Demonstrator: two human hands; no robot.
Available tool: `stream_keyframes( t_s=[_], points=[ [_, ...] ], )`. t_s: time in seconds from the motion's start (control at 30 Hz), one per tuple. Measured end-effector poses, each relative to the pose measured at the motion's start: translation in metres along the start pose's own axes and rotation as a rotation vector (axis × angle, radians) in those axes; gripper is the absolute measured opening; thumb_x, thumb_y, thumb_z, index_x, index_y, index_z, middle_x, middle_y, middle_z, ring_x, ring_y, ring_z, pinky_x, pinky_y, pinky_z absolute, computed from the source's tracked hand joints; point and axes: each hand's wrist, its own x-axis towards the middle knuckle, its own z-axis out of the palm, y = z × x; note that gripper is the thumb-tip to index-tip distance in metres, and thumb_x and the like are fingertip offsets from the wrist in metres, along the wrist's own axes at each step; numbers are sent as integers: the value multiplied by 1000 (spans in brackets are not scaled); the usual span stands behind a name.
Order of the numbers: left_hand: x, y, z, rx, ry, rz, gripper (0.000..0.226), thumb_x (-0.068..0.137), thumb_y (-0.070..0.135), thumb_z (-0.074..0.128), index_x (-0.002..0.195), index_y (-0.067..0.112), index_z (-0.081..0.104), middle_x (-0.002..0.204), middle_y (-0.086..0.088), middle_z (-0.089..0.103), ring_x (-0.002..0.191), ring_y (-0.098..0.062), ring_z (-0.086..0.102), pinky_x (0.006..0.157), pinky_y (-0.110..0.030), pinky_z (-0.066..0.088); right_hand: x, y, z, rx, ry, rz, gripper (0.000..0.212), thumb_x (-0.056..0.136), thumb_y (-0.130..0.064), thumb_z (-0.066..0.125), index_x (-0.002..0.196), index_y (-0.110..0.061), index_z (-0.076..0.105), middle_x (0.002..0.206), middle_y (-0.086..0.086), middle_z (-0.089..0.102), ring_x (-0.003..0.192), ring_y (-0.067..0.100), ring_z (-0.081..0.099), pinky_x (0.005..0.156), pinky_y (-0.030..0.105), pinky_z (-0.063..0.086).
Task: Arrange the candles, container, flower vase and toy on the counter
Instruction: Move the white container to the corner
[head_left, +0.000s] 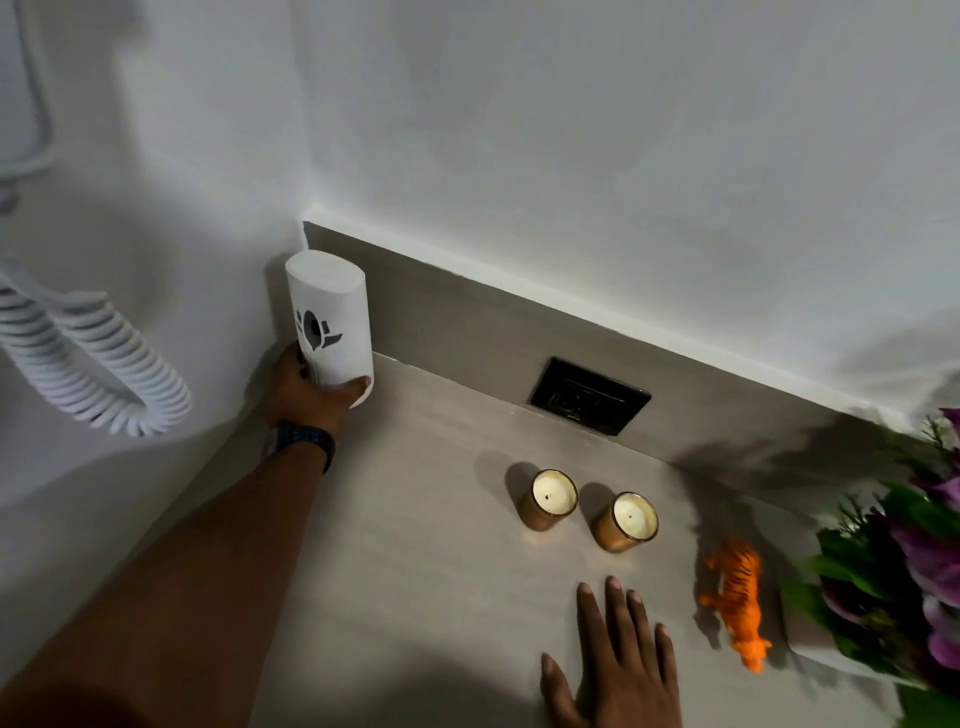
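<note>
The white container (330, 332) is gripped near its base by the outstretched left hand (306, 389), at ten o'clock in the counter's (441, 519) corner. The right hand (615, 660) is laid flat, fingers spread and empty, at six o'clock of two candles (589, 512); bare counter is left between.

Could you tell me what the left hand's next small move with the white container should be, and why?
Probably lower it straight down and let go. The left hand grips the white container near its base, tilted, in the back left corner of the counter. That corner looks free, well clear of the two candles, while the right hand rests flat.
</note>
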Motion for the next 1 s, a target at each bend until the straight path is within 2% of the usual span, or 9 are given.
stream_keyframes(
  t_s=[0.23,0.4,0.5,0.6,0.67,0.73,0.83,0.9,1.0],
  points=[
    [15,4,2,10,-25,52,74,51,11,90,118,11,57,121,-12,63,106,-29,60,90,-45,50,2,0,-3,-42,-15,3,89,63,-85,6,139,-44,-18,149,-12,-24,138,14,-23,119,42,-5],
    [18,0,-1,36,-46,46,77,49,16,91,118,11,57,122,-12,63,107,-30,60,92,-50,50,-3,5,4,20,42,-19,82,71,-81,13,139,-47,-17,154,-12,-17,143,13,-18,118,40,-6],
    [1,-4,0,165,21,47,106,42,36,92,132,10,42,138,-16,48,126,-32,45,105,-52,38,-2,9,9,62,61,-41,78,73,-81,11,139,-50,-17,154,-13,-17,145,14,-16,118,40,-8],
    [-48,-2,12,380,153,123,131,34,73,74,142,12,29,150,-20,30,138,-34,23,110,-49,20,-4,7,9,103,104,-52,79,76,-80,17,145,-43,7,158,-10,1,148,15,0,119,40,1],
    [-90,-1,25,395,1,172,136,32,84,62,144,18,25,152,-16,27,140,-31,21,112,-47,18,-2,7,5,211,200,23,79,77,-77,31,141,-31,32,154,-2,31,142,20,28,116,41,23],
    [-131,-3,37,376,-245,180,136,28,86,64,143,23,28,151,-10,32,138,-27,26,112,-42,23,6,7,0,370,331,173,73,77,-70,47,133,-23,43,138,7,52,127,25,46,106,43,40],
    [-179,-1,56,348,-513,227,125,28,79,73,136,26,40,139,-4,46,127,-23,43,105,-40,40,24,6,-5,561,368,354,74,75,-64,57,133,-20,40,135,10,51,125,28,45,106,49,41],
    [-196,4,69,391,-550,262,117,30,76,75,132,28,45,134,-1,51,123,-22,47,100,-41,44,38,6,-7,655,369,407,78,73,-62,62,135,-21,37,139,9,48,128,28,42,108,51,38],
    [-206,14,85,395,-509,296,97,35,69,78,122,32,55,122,3,62,113,-20,54,94,-40,48,60,7,-9,741,411,459,81,68,-59,68,134,-20,41,137,10,51,128,31,42,108,52,35]
  ],
)
